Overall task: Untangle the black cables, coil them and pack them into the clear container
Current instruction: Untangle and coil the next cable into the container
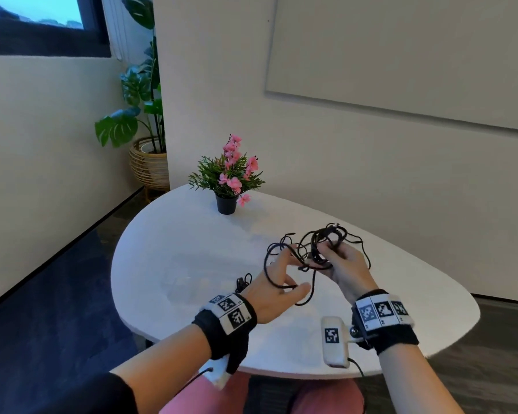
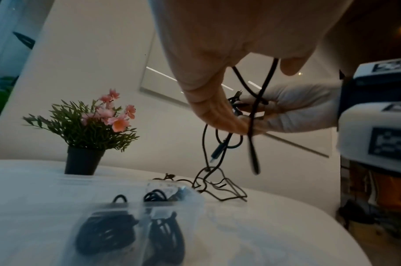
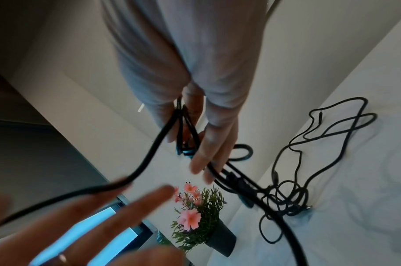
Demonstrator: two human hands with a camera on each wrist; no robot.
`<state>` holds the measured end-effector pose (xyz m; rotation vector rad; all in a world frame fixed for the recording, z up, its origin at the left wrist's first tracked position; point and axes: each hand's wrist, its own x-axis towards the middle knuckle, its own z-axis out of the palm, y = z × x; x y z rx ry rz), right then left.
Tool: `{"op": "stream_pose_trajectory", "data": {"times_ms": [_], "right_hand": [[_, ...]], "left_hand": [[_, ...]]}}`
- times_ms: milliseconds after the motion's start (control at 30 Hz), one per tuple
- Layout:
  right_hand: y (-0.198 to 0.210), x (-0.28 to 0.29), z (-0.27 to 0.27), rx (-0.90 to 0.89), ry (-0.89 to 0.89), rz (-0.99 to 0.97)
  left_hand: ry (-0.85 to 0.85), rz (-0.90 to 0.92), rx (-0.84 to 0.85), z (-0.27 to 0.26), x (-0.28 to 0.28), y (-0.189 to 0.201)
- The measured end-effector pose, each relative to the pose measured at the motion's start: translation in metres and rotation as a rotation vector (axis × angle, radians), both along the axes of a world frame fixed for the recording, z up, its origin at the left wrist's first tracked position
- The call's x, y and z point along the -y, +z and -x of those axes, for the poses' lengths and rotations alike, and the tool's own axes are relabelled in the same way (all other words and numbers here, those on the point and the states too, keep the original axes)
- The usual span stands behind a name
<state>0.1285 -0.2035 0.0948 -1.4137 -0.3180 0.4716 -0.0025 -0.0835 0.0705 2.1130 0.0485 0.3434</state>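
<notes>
A tangle of black cables [image 1: 320,234] hangs between my hands above the white table [image 1: 192,234]; part of it trails on the tabletop [image 2: 217,187]. My right hand [image 1: 338,261] grips the bunched middle of the tangle, with strands pinched between its fingers [image 3: 208,144]. My left hand [image 1: 277,279] is spread with straight fingers [image 3: 85,212], and a loop of cable [image 3: 149,153] is draped across them. The clear container [image 1: 186,282] sits on the table left of my left hand. Coiled black cables [image 2: 106,232] lie inside its translucent walls [image 2: 194,199].
A small black pot of pink flowers [image 1: 229,177] stands at the far side of the table. A large leafy plant in a woven basket [image 1: 148,162] is on the floor beyond. The table's near edge [image 1: 281,375] runs just in front of my lap.
</notes>
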Motion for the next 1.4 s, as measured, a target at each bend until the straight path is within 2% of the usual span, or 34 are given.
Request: {"op": "stream_pose_trajectory", "data": {"times_ms": [100, 167, 267, 333, 400, 467, 567, 633, 700, 767, 833, 933, 1067, 1167, 1267, 1333, 1400], "right_hand": [[0.007, 0.003, -0.007, -0.005, -0.068, 0.063], [0.016, 0.009, -0.021, -0.074, -0.121, 0.197], [0.034, 0.023, -0.048, -0.072, -0.189, 0.484], [0.045, 0.035, -0.060, 0.133, -0.226, 0.728], [0.056, 0.044, -0.066, 0.402, -0.301, 0.860], [0.061, 0.047, -0.069, 0.507, -0.353, 0.729], [0.062, 0.041, -0.059, 0.333, -0.317, 0.325], [0.061, 0.035, -0.046, 0.232, -0.263, 0.181], [0.059, 0.028, -0.033, 0.210, -0.195, 0.154], [0.055, 0.021, -0.021, 0.227, -0.080, 0.168], [0.049, 0.012, -0.010, 0.249, 0.033, 0.220], [0.044, 0.001, -0.001, 0.241, 0.112, 0.254], [0.041, -0.005, 0.003, 0.256, 0.092, 0.237], [0.042, -0.006, 0.003, 0.290, -0.051, 0.180], [0.049, -0.003, -0.004, 0.129, -0.171, 0.022], [0.053, -0.007, -0.002, 0.113, -0.160, -0.007], [0.052, -0.016, 0.003, 0.218, -0.161, 0.070]], "left_hand": [[0.003, 0.047, 0.115, -0.011, 0.002, 0.012], [0.030, -0.080, 0.129, -0.016, 0.000, 0.019], [0.012, -0.376, -0.029, -0.022, -0.002, 0.019], [0.000, -0.537, -0.193, -0.027, 0.000, 0.009], [-0.021, -0.570, -0.349, -0.035, 0.004, -0.002], [-0.031, -0.499, -0.428, -0.043, 0.010, -0.008], [-0.020, -0.398, -0.428, -0.052, 0.016, -0.003], [-0.020, -0.386, -0.367, -0.055, 0.017, 0.010], [0.018, -0.266, -0.208, -0.057, 0.016, 0.027], [0.114, 0.027, -0.040, -0.057, 0.017, 0.048], [0.199, 0.248, 0.044, -0.058, 0.018, 0.062], [0.306, 0.217, 0.105, -0.058, 0.009, 0.063], [0.339, 0.107, 0.040, -0.057, -0.012, 0.053], [0.338, 0.280, 0.054, -0.054, -0.023, 0.055], [0.391, 0.595, 0.092, -0.046, -0.036, 0.062], [0.417, 0.563, 0.104, -0.045, -0.039, 0.060], [0.388, 0.441, 0.081, -0.045, -0.030, 0.059]]}}
